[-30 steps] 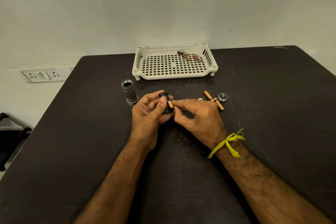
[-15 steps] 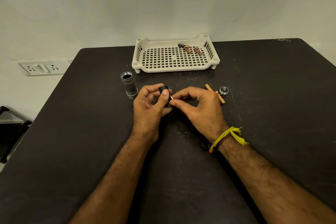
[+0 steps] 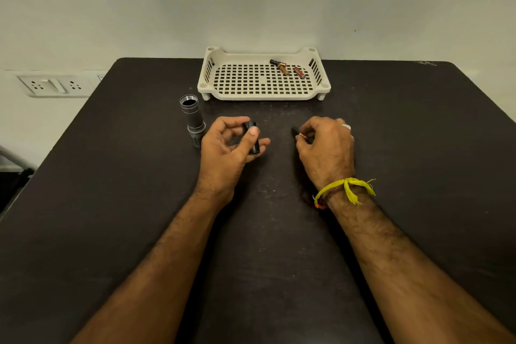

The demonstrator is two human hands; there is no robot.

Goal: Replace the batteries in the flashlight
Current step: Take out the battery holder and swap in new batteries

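Black battery holder (image 3: pixel 252 138) pinched in left hand (image 3: pixel 227 145); right hand (image 3: pixel 325 145) curled (contents hidden).

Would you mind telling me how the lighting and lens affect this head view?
Head view: soft, dim, even light; the black holder in the left hand blends into the dark table; wide-angle distortion splays the table edges; the tray reads clearly.

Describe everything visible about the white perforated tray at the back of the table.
The tray is cream-white, plastic by its look, rectangular with rounded corner posts, short feet, slotted side walls and a square-hole grid floor. It sits level on the dark table at the far edge, near the wall. Three batteries lie loose in its back right area. Neither hand touches it.
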